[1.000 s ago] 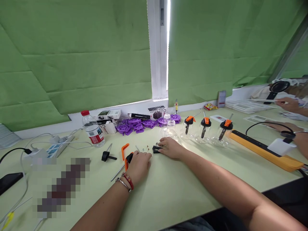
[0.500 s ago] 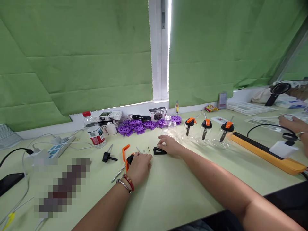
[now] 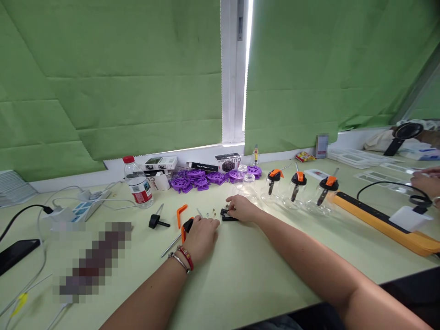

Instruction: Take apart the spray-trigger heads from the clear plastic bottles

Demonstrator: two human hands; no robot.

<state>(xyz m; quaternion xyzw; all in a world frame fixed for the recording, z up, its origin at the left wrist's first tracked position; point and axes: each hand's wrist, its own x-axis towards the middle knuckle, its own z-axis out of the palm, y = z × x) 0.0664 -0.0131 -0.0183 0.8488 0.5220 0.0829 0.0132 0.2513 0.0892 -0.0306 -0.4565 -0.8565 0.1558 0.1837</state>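
Observation:
My left hand [image 3: 202, 234] rests on the pale green table [image 3: 240, 275], fingers curled over a black and orange sprayer head [image 3: 185, 227] with a thin metal tube [image 3: 171, 246] running out from it. My right hand [image 3: 242, 209] lies just beyond, fingertips pinched on a small black part [image 3: 227, 215]. Several tiny screws or springs [image 3: 210, 213] lie between the two hands. A loose orange trigger [image 3: 180, 214] and a black cap [image 3: 155, 222] lie to the left.
Three clear bottles with orange-black sprayer tops [image 3: 298, 189] stand right of my hand, empty clear bottles [image 3: 248, 182] behind. Purple plastic parts [image 3: 202, 178], boxes and a water bottle [image 3: 138, 187] line the back. An orange power strip [image 3: 381, 219], cables and another person's hand [image 3: 425, 182] are at right.
My right hand let the small black part show on the table, then closed its fingertips over it again. The left hand stays put. The other person's hands drew back to the right.

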